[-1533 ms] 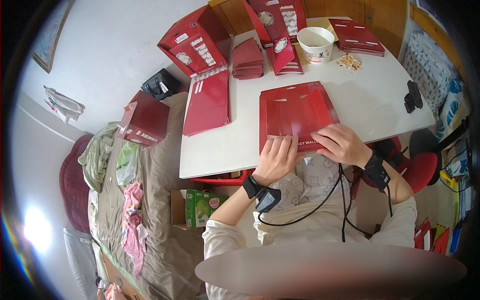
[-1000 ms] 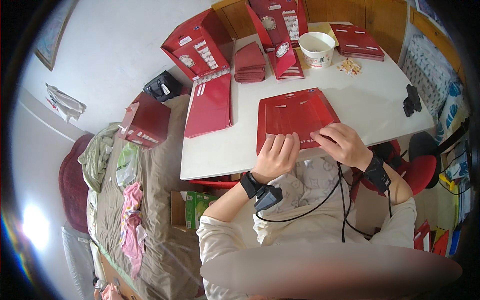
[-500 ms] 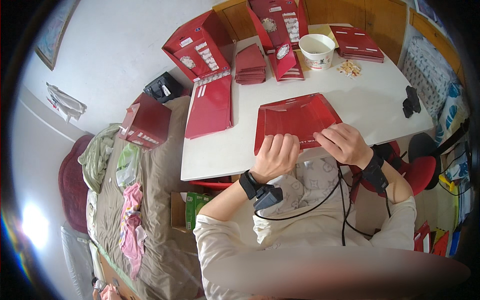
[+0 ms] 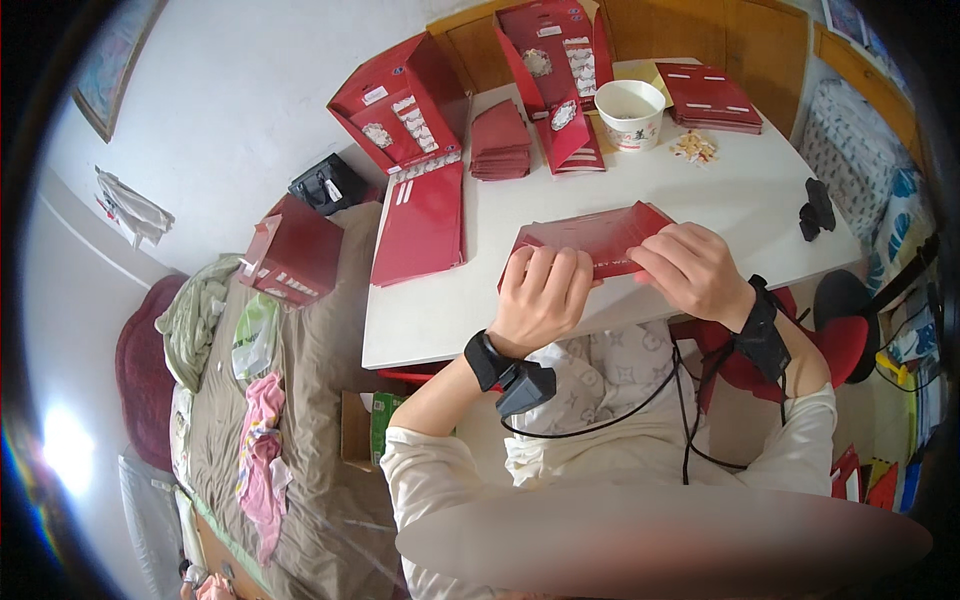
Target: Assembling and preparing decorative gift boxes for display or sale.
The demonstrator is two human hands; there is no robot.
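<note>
Bare white table (image 4: 720, 190) lies open beyond the folded red card (image 4: 590, 240) — room to reach forward. Farther back stand a paper cup (image 4: 630, 112) and red card stacks (image 4: 500, 140); a black clip (image 4: 815, 208) sits right.

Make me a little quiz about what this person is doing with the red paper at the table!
1. True or false: both hands hold the red folded card.
2. What stands behind it: A) white paper cup B) blue bottle C) green plate?
3. Fill in: the small black device lies to the right hand's ____ side.

Key: 1 true: the left hand grips it too. 2 A. 3 right, on the white table.
</note>
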